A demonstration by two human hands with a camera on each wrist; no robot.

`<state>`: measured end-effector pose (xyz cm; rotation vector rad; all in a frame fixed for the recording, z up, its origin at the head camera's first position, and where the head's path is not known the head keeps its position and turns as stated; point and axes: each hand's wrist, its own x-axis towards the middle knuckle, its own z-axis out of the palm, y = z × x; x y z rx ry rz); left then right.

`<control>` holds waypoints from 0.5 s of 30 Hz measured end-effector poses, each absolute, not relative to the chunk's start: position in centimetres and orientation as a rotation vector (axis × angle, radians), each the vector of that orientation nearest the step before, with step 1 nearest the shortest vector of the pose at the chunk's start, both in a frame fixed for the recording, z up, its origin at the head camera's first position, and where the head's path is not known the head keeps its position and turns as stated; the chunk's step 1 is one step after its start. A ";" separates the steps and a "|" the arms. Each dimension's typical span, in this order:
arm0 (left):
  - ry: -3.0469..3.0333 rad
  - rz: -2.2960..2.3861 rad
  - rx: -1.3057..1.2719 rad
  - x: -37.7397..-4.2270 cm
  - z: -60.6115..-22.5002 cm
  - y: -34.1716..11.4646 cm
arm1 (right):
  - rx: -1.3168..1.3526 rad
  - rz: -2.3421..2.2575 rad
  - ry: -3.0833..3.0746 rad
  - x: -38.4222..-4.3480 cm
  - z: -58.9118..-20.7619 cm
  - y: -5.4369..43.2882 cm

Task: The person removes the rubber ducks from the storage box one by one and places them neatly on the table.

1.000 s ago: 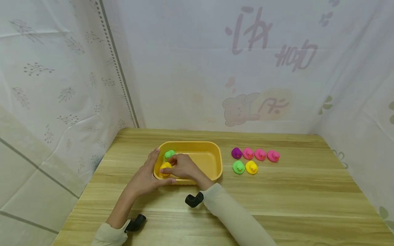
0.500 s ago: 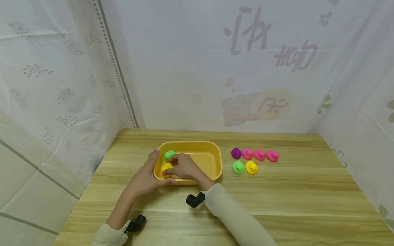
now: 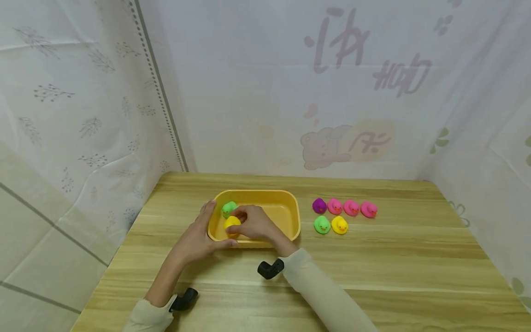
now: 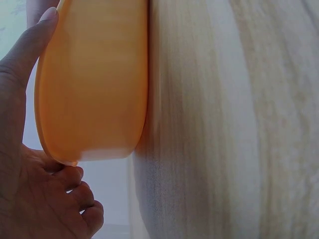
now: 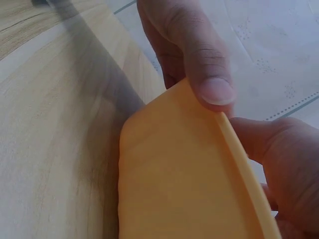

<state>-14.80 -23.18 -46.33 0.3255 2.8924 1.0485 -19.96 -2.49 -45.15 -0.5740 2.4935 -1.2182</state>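
In the head view, my left hand [image 3: 196, 240] holds the near left corner of a yellow plastic basin [image 3: 279, 194]. Its fingers lie along the left rim and its thumb along the near rim. The right wrist view shows that thumb over the rim of the basin [image 5: 174, 164]. Inside the basin, my right hand [image 3: 259, 224] pinches a yellow rubber duck [image 3: 232, 223] between thumb and fingers. Just behind it sits a green rubber duck [image 3: 228, 208], partly hidden by the right fingers. From the left wrist view, the basin's outer wall [image 4: 94, 84] hides everything inside it.
Right of the basin, a purple duck [image 3: 319, 205] and several pink ducks [image 3: 351, 207] form a row. Nearer stand another green duck [image 3: 322, 224] and another yellow duck [image 3: 339, 225]. Patterned cloth [image 3: 249, 92] rises behind the wooden table [image 3: 398, 267].
My right hand has moved a little to the right within the basin, carrying the yellow rubber duck away from the left wall. My left hand stays on the corner.
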 end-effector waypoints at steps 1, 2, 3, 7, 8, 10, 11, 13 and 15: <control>2.893 1.050 0.326 -14.8 -46.3 -23.2 | -0.570 -1.227 2.495 -19.9 -45.1 -2.3; 2.894 1.051 0.325 -14.8 -46.3 -23.2 | -0.566 -1.235 2.497 -19.9 -45.1 -2.2; 2.896 1.052 0.326 -14.8 -46.3 -23.2 | -0.560 -1.238 2.501 -19.9 -45.2 -2.1; 2.902 1.044 0.317 -14.8 -46.4 -23.2 | -0.527 -1.279 2.495 -19.8 -45.2 -1.5; 2.903 1.042 0.314 -14.9 -46.4 -23.2 | -0.518 -1.290 2.489 -19.8 -45.1 -1.4; 2.902 1.041 0.307 -14.9 -46.4 -23.2 | -0.504 -1.326 2.473 -19.8 -45.1 -1.1; 2.900 1.044 0.305 -14.9 -46.4 -23.1 | -0.498 -1.344 2.464 -19.7 -45.0 -0.9; 2.898 1.049 0.302 -14.9 -46.3 -23.1 | -0.489 -1.373 2.452 -19.7 -44.9 -0.5; 2.898 1.055 0.303 -14.9 -46.3 -23.1 | -0.477 -1.403 2.441 -19.6 -44.8 -0.1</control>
